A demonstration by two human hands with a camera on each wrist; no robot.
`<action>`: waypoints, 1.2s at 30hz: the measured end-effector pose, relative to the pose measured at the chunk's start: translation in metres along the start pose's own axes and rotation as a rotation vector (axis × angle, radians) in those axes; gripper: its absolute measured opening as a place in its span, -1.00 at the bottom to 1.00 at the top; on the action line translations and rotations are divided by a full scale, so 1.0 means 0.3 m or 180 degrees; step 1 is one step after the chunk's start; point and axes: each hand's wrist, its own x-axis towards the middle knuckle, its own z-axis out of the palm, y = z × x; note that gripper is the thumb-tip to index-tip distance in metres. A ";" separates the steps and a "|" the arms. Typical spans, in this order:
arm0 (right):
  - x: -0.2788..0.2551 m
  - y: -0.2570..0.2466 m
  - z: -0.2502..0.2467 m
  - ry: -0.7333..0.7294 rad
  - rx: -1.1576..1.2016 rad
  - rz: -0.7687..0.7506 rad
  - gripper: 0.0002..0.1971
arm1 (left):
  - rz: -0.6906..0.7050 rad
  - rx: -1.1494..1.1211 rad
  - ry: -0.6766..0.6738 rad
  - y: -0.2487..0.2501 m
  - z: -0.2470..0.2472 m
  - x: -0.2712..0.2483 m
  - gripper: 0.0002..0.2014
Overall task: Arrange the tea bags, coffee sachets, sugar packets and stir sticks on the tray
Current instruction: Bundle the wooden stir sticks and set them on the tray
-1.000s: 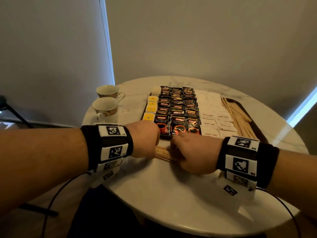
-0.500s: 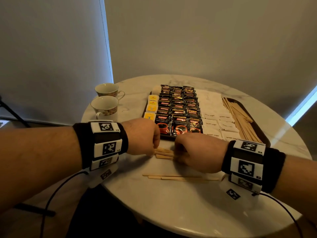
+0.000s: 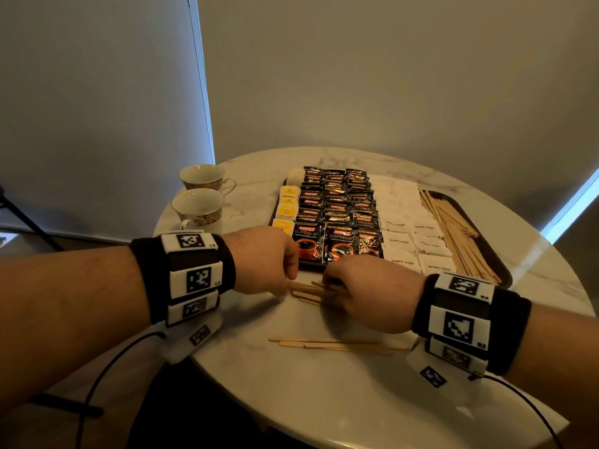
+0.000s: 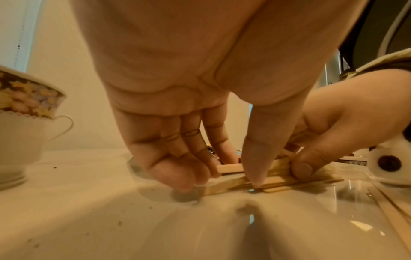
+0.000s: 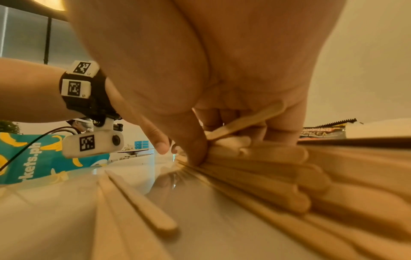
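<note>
Tray (image 3: 500, 270) on a round table (image 3: 324, 400) holds sachets (image 3: 337, 222), sugar packets (image 3: 408, 241) and sticks (image 3: 453, 234). Just before it, left hand (image 3: 262, 259) and right hand (image 3: 369, 291) both pinch a stick bundle (image 3: 308, 291); loose sticks (image 3: 330, 343) lie nearer.

My arms are bare. Each wrist wears a black band (image 3: 183, 280) carrying white blocks printed with black square codes. A thin black cable (image 3: 107, 367) trails from the left one toward seven o'clock.
</note>
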 end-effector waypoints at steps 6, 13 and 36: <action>0.004 0.006 0.002 -0.0040 -0.0109 0.0058 -0.73 | 0.0010 -0.0188 0.0000 -0.006 -0.009 0.008 -0.78; 0.004 0.027 -0.006 -0.0035 -0.0003 0.0133 -0.82 | 0.0051 -0.0780 0.0419 -0.030 -0.049 0.001 -0.84; 0.111 0.071 -0.175 0.0305 0.4270 0.0352 -0.64 | 0.0579 -0.2873 0.1842 0.043 -0.128 0.189 -0.53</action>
